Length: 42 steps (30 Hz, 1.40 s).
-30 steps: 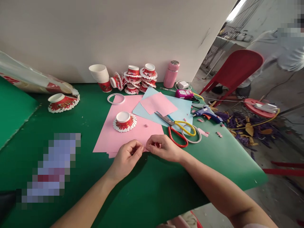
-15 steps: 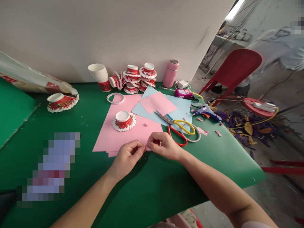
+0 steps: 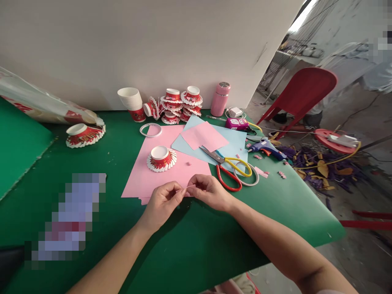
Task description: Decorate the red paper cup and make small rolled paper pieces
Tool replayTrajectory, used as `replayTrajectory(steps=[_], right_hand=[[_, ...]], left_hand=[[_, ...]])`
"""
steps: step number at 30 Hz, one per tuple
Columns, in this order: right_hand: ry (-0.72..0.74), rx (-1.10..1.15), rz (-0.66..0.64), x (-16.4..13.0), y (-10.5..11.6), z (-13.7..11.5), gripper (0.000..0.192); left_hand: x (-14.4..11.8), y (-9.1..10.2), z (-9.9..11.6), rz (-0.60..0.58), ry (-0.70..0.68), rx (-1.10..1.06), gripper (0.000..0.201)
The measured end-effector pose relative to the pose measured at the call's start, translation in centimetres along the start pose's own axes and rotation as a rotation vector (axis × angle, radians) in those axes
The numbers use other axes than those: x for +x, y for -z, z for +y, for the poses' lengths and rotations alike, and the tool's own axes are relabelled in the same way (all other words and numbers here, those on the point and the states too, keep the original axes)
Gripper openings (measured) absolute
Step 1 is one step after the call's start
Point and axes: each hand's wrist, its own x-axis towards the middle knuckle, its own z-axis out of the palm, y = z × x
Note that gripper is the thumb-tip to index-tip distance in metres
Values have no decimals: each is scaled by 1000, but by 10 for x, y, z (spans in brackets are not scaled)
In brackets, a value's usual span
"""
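The left hand [image 3: 161, 203] and right hand [image 3: 210, 190], fingertips pinched narrow, stretch a thin pale strip [image 3: 189, 186] between them at the near edge of the smooth pink paper [image 3: 159, 177]. Half a second ago the fingertips touched; now they are slightly apart.

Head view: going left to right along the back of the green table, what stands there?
Fanned cup by the bag → plain cup stack → pile of fanned cups → pink bottle → white charger.
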Motion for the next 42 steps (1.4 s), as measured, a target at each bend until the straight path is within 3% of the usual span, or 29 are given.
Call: replayTrajectory(steps=[4, 7, 14, 21, 27, 29, 32, 36, 42], right_hand=[[3, 218, 11, 2, -4, 4, 28], [15, 246, 13, 2, -5, 4, 30], [188, -121, 137, -2, -5, 0, 12], [458, -198, 261, 0, -4, 9, 10], [636, -335, 239, 0, -4, 11, 14], [593, -349, 213, -2, -3, 7, 17], [382, -311, 166, -5, -2, 3, 29], [133, -84, 114, -2, -5, 7, 24], [79, 294, 58, 2, -11, 13, 28]], left_hand=[[-1, -1, 0, 1, 3, -9, 26], [0, -2, -1, 30, -18, 19, 29], [1, -3, -3, 36, -7, -62, 24], [-1, -5, 0, 33, 49, -278, 19], [2, -3, -1, 0, 136, -512, 24], [2, -2, -5, 29, 110, -449, 21], [1, -1, -7, 44, 22, -265, 23], [-1, -2, -4, 53, -51, -75, 26], [-1, -4, 0, 35, -40, -79, 23]])
